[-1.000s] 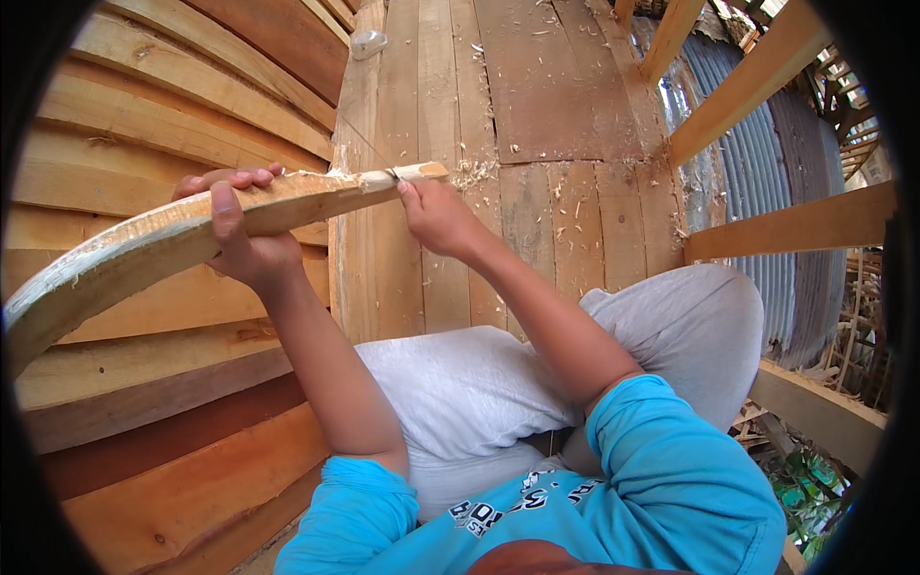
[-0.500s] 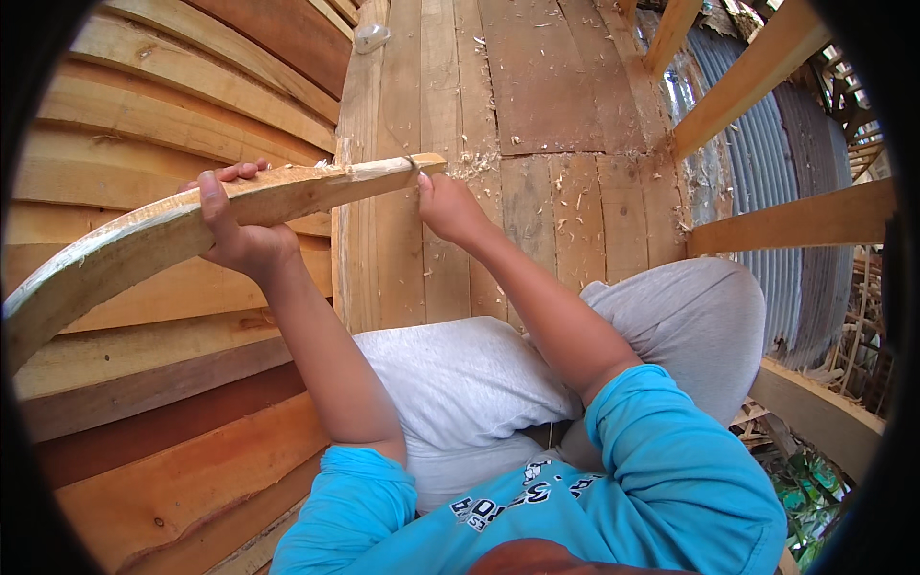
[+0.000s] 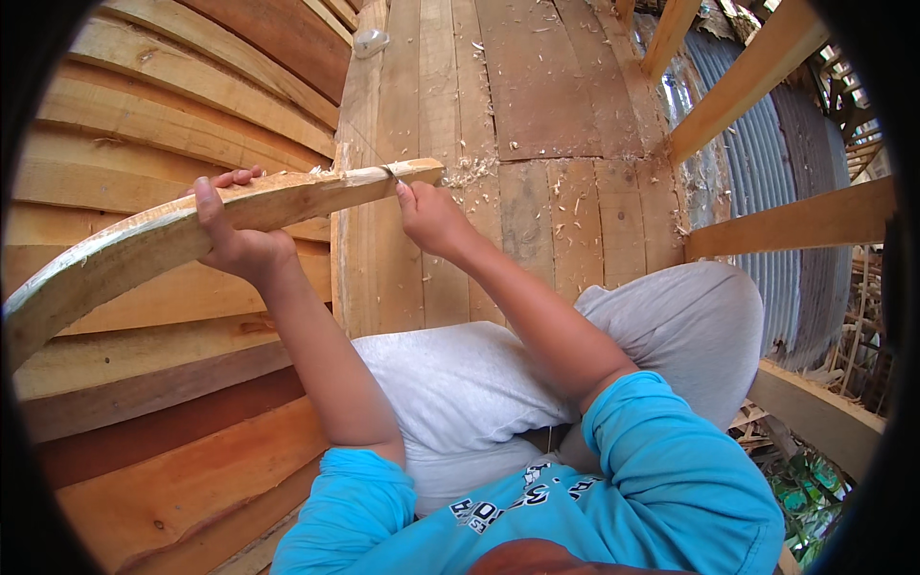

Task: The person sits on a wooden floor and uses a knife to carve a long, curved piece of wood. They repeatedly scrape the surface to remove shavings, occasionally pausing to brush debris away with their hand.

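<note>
A long, curved piece of wood point(image 3: 153, 227) runs from the left rim to the middle, its upper edge pale and freshly shaved. My left hand point(image 3: 233, 230) is closed around it about midway, thumb on the near side and fingertips showing beyond the far edge. Close to the right end, my right hand point(image 3: 431, 217) is closed in a fist on a knife point(image 3: 390, 173). Its thin dark blade lies across the wood's upper edge; the handle is hidden in my fist. Curled shavings point(image 3: 318, 171) cling to the wood between my hands.
Wood shavings point(image 3: 474, 171) litter the plank floor point(image 3: 526, 225). On the left rises a wall of overlapping boards point(image 3: 144, 158). Wooden rails point(image 3: 791, 218) and corrugated metal sheets point(image 3: 762, 192) are on the right. A clear plastic container point(image 3: 370, 43) lies at the far end, near the wall.
My right hand and the knife have slid left along the wood, away from its right end. My left hand keeps its grip in nearly the same place.
</note>
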Demonstrator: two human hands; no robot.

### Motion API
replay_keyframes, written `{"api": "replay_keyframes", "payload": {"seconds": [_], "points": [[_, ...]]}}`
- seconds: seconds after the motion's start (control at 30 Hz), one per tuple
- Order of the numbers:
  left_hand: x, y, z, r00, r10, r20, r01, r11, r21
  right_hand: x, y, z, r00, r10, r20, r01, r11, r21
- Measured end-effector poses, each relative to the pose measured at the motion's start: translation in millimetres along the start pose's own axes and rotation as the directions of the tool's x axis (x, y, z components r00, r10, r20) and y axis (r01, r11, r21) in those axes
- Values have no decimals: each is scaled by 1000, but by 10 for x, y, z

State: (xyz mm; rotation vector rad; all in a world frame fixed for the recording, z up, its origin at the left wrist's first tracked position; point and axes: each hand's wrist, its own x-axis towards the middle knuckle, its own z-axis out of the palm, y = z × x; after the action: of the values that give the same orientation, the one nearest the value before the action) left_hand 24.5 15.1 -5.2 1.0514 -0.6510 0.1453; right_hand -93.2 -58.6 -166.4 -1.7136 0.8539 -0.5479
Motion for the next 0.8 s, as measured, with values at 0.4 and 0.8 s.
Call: {"api": "replay_keyframes", "payload": {"seconds": [0.4,0.8], "points": [[-70,42,118,998,-4,70,4,1000,1,70,168,-4,997,31,-72,-34,998,-50],[-72,20,54,997,-15,72,18,999,-42,-1,23,-56,998,39,-44,-42,997,-59]]}}
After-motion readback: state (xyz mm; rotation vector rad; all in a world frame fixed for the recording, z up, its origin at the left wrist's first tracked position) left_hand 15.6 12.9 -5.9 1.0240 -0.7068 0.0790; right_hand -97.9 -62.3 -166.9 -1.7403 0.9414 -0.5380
